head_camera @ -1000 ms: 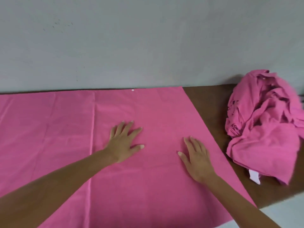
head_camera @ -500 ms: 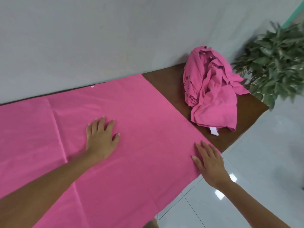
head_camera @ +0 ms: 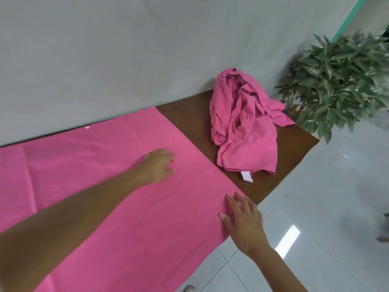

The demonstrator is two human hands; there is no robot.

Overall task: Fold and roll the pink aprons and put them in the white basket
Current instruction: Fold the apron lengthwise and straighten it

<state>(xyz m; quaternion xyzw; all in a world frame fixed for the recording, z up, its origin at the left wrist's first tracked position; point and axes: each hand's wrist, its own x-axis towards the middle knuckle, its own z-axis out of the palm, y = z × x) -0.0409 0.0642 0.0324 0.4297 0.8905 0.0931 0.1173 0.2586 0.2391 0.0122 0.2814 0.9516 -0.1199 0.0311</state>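
The job looks barely begun. One pink apron (head_camera: 101,182) lies spread flat across the left and middle of the frame on the brown table (head_camera: 189,119), not folded or rolled. The left hand (head_camera: 157,165) rests on it mid-frame, fingers a little bent, holding nothing. The right hand (head_camera: 244,220), lower down, lies flat with fingers spread on the apron's corner, holding nothing. Farther right sits a crumpled pile of pink aprons (head_camera: 242,127). No white basket shows.

The right grip (head_camera: 244,222) has slid from the middle of the apron (head_camera: 105,165) to its near right corner, at the front edge of the counter (head_camera: 189,116). The left grip (head_camera: 159,166) has followed rightward, nearer the right edge. A plant (head_camera: 336,81) has come into view.
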